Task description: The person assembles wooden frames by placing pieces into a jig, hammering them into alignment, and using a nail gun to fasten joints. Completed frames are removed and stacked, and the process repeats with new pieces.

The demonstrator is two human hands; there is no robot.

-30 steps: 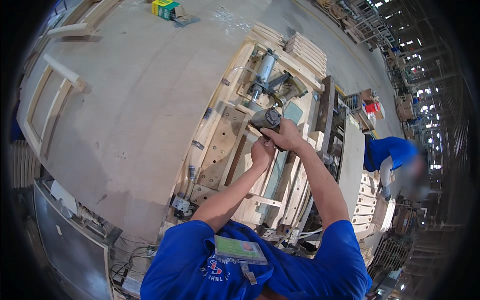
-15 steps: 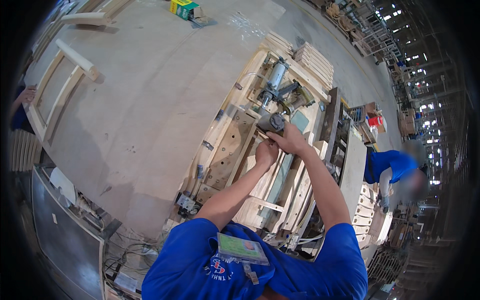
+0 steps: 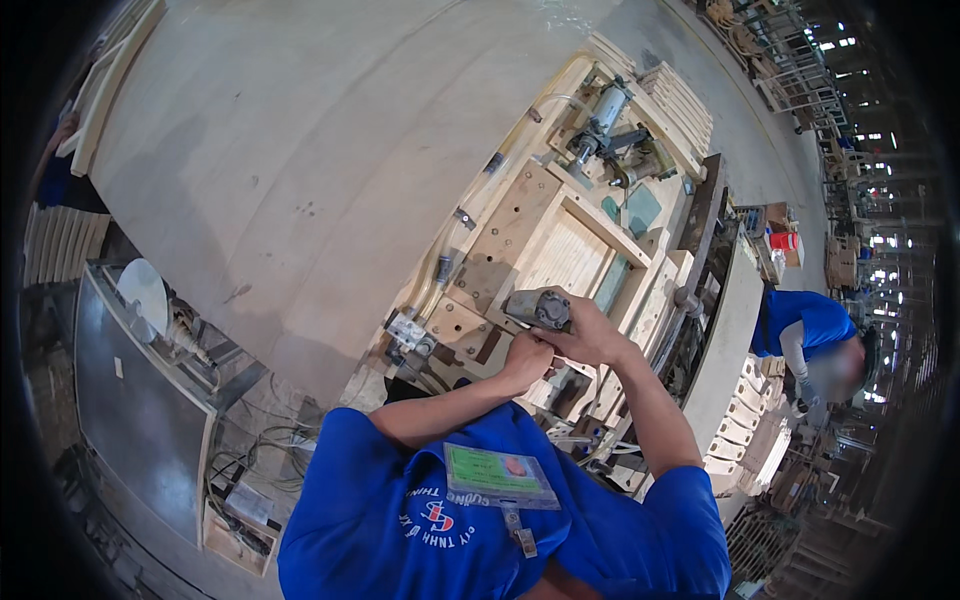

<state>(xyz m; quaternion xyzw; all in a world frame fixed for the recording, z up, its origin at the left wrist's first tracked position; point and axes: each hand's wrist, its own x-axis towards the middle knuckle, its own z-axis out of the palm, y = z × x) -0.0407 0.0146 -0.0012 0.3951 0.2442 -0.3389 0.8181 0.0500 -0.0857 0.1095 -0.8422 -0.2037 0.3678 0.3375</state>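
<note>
My right hand (image 3: pixel 590 332) is closed round a dark grey nail gun (image 3: pixel 540 309), whose rounded head points up toward me. Close beside it, just below, my left hand (image 3: pixel 528 362) has its fingers curled in; whatever they hold is hidden. Both hands are over the near end of a pale wooden frame (image 3: pixel 648 262) that lies in a wooden clamping jig (image 3: pixel 500 225). A silver air cylinder (image 3: pixel 606 106) is mounted at the jig's far end. The nail gun's tip is out of sight.
A wide tabletop (image 3: pixel 330 150) stretches away to the left. At the far left, another person's hand (image 3: pixel 68 128) touches a wooden frame (image 3: pixel 112 85). A person in blue (image 3: pixel 815 325) bends beside stacked wooden parts (image 3: pixel 735 415) on the right. Hoses (image 3: pixel 262 450) lie at lower left.
Both hands and the nail gun have come back toward my body, from the frame's middle to its near end. The view has shifted, and the other person's wooden frame sits farther left.
</note>
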